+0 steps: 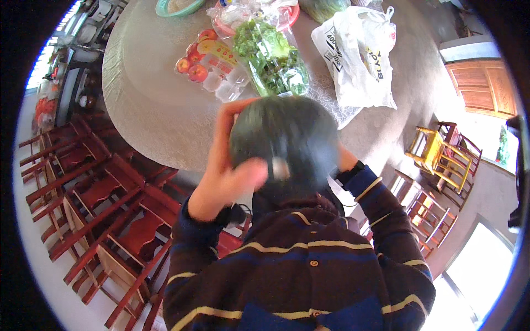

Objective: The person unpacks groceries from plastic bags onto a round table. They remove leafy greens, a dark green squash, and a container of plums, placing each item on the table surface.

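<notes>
A large round dark green melon or squash (285,134) is held up in front of my chest, slightly blurred, with a pale spot on its near side. My left hand (225,173) wraps its left side, thumb laid across the front and fingers over the far edge. On the opposite side, my right hand (347,158) grips it; most of those fingers are hidden behind the fruit. Just beyond it lies a clear plastic bag of leafy greens (273,58). To the left of the greens is a clear plastic pack of red apples (198,72), with bare plastic cups at its near end.
A white plastic shopping bag (360,62) stands on the right of the round cloth-covered table (153,107). Farther back are a green bowl (178,9) and a red basin (295,16). Dark red wooden chairs (136,223) crowd the left; a yellow chair (434,153) stands right.
</notes>
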{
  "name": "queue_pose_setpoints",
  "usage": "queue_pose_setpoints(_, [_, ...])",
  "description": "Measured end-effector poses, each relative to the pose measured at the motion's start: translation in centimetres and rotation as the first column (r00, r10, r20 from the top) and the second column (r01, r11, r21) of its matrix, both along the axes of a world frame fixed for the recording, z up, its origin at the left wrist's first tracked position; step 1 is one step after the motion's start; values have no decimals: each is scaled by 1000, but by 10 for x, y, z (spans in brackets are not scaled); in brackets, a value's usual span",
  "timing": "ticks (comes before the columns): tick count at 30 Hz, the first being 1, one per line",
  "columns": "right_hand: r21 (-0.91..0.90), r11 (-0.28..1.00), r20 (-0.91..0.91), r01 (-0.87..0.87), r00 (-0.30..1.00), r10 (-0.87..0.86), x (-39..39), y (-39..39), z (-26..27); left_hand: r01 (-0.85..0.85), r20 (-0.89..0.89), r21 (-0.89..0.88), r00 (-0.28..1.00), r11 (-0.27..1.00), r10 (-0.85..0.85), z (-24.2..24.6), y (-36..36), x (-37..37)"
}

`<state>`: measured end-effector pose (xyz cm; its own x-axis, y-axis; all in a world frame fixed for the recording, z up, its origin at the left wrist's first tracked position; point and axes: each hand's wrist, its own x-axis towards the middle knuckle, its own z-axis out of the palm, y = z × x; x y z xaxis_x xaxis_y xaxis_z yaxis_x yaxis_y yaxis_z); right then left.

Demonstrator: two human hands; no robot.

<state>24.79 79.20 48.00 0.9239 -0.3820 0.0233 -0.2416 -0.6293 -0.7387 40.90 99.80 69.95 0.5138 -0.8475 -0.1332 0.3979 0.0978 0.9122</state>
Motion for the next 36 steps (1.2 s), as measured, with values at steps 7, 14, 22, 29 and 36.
queue_pose_setpoints(7, [-306,943,-218,129,955,-201,13,26,-33,226,184,-383,969,896,-166,74,25,-4])
queue_pose_setpoints(14, [-498,866,-432,49,852,-296,40,26,-24,259,233,-406,957,876,-175,68,30,-3])
queue_pose_setpoints(22, [-442,897,-495,17,829,-260,42,18,-54,214,195,-341,969,916,-154,43,13,-1])
queue_pose_setpoints(29, [-174,981,-298,89,945,-138,29,-9,-55,34,-73,164,997,986,-22,-160,-51,12])
queue_pose_setpoints(36, [260,883,-261,390,909,-324,-13,-36,-12,-171,-434,216,865,961,251,-262,-38,6])
